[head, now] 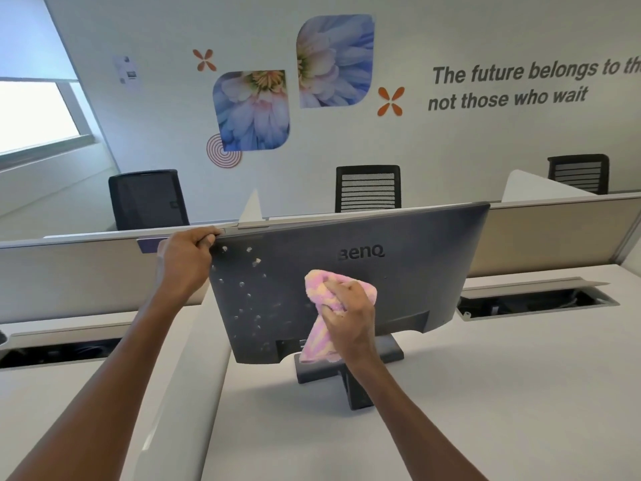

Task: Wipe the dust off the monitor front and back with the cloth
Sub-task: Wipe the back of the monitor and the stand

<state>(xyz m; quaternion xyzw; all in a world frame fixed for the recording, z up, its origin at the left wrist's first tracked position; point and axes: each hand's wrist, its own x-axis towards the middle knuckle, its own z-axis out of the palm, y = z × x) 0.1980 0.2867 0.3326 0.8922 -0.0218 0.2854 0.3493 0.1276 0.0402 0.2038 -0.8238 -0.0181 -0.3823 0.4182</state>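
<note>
Pink-and-yellow terry, bunched into a wad, is what the right hand (350, 315) has its grip closed on: the cloth (327, 308) is pressed flat against the dark back panel of the monitor (409, 272), just below the brand lettering, with a loose tail hanging down toward the stand (347, 369). That wrist is cocked upward, knuckles toward me, the forearm rising from low right. Across from it, the left hand (185, 262) is clamped on the monitor's upper left corner, fingers curled over the top edge and thumb at the back, arm stretched long from the lower left, plainly steadying the screen. The monitor stands on the white surface (485, 394) with its back turned to the person and its front toward the grey partition (86, 272). By my reckoning the back-wiping step is in hand and not finished: pale flecks of dust (248, 296) dot the left half of the panel, between the two hands. The next move, I'd say, calls for sweeping the cloth leftward across those specks while the other hand keeps the screen from rocking; the front cannot be seen from here.
</note>
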